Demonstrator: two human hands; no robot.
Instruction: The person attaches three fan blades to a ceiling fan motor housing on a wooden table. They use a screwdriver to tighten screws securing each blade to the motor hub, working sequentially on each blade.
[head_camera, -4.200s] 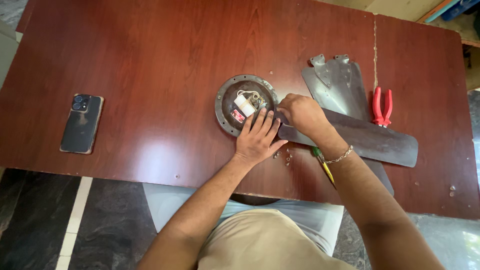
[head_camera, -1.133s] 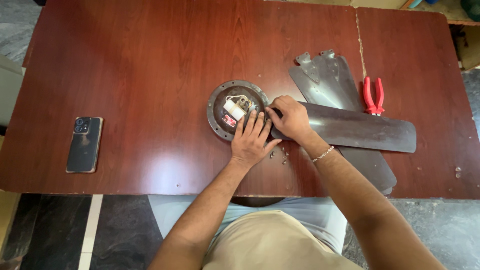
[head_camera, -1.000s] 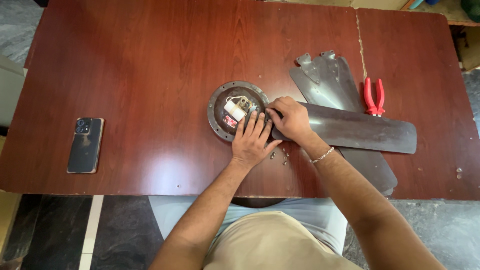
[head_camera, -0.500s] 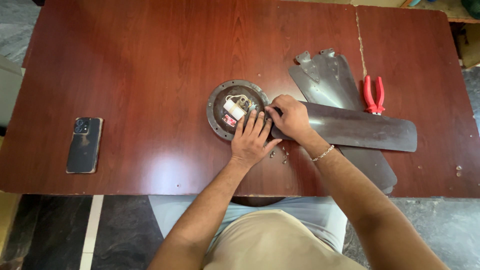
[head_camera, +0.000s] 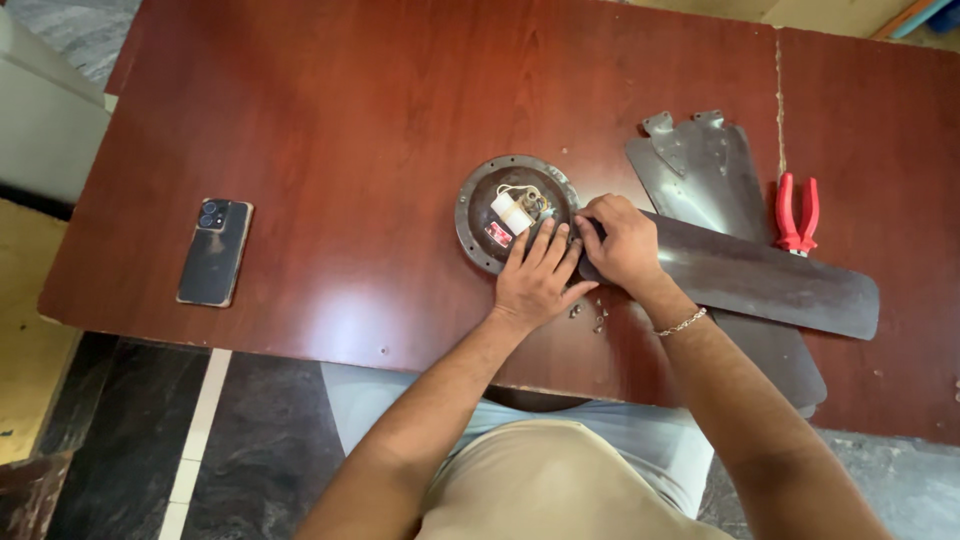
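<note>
Under both hands (head_camera: 585, 262), round fan motor housing (head_camera: 480, 205) beside blade (head_camera: 760, 280).

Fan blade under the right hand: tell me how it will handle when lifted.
The fan blade looks like thin sheet metal, so probably stiff, slightly springy. Long and flat, it would likely tip if lifted from the end the right hand holds.

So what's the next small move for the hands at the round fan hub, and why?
Probably lifting one of the loose screws with the right hand. That hand pinches the end of the top fan blade against the rim of the motor hub, while the left hand lies flat, steadying the hub. The screws lie on the table just below both hands.
</note>
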